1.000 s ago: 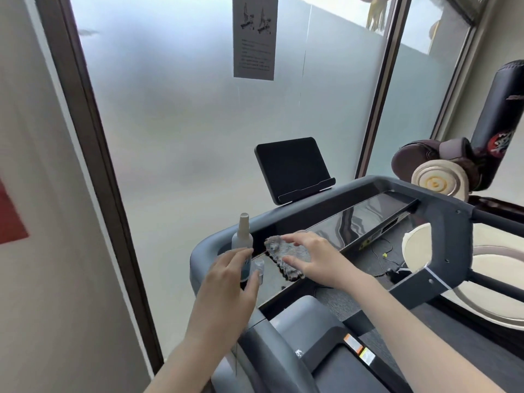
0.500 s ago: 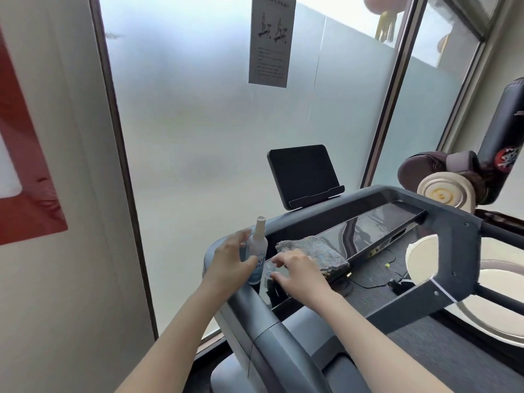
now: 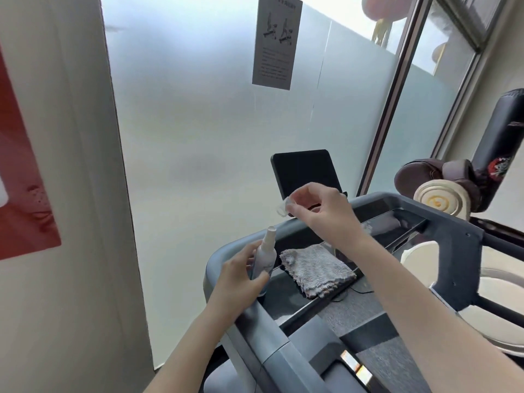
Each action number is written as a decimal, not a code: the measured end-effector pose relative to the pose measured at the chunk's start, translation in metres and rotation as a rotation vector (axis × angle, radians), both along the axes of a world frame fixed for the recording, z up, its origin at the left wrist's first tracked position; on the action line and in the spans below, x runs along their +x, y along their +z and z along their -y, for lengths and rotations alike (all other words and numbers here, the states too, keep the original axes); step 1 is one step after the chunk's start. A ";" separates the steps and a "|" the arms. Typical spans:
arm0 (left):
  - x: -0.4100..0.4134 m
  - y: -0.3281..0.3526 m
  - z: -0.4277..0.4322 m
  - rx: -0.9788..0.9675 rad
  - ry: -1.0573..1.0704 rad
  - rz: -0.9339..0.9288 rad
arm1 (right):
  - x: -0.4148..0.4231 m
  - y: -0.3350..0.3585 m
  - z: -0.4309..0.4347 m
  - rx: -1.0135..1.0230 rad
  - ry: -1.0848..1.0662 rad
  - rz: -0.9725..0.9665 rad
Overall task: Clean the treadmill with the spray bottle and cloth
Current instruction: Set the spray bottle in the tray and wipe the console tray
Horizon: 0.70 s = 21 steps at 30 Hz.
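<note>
Two bare hands at the console of a grey treadmill [image 3: 263,336], seen from the head camera. Left hand [image 3: 241,276] curled round the lower body of a pale spray bottle [image 3: 266,251], thumb across its front; bottle close to upright, nozzle bare at the top, base hidden behind the hand at the left end of the console. Right hand [image 3: 320,214] raised above the console, thumb and forefinger pinching a small clear cap [image 3: 283,207], other fingers loosely curled; cap above the nozzle and to its right, in front of a black screen [image 3: 303,168] at the console's far edge. Grey fluffy cloth [image 3: 317,269] folded flat on the dark glossy console panel, just right of the bottle, touched by neither hand; contact between cloth and bottle not clear. Behind the console, a frosted window [image 3: 198,131] with a printed paper notice [image 3: 276,43] stuck high on the glass. Red poster [image 3: 25,171] on the wall at far left. At right, brown boxing gloves [image 3: 425,174] and a cream round disc [image 3: 438,201] beside a dark upright bag [image 3: 502,143].
</note>
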State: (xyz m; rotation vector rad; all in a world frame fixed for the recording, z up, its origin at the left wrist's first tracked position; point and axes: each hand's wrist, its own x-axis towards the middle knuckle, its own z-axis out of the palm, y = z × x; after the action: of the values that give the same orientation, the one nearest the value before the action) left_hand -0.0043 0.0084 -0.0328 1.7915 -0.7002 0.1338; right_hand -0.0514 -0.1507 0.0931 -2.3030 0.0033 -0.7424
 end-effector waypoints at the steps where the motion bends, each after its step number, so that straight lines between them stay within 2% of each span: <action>1: 0.001 -0.001 0.000 -0.006 -0.001 0.006 | 0.000 0.007 -0.006 -0.052 0.034 -0.026; 6: 0.002 -0.002 -0.001 -0.043 -0.013 0.038 | 0.009 0.008 -0.020 -0.269 0.054 -0.135; 14: 0.007 -0.005 -0.001 -0.082 -0.032 0.015 | 0.012 -0.005 -0.017 -0.281 0.092 -0.181; 21: 0.007 -0.007 -0.002 -0.103 -0.060 0.005 | 0.008 -0.022 -0.016 -0.306 0.128 -0.085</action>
State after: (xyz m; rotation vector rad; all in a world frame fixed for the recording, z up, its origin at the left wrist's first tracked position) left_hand 0.0024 0.0108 -0.0396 1.6708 -0.7377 0.1316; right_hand -0.0436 -0.1343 0.0707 -2.5947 -0.2321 -0.6136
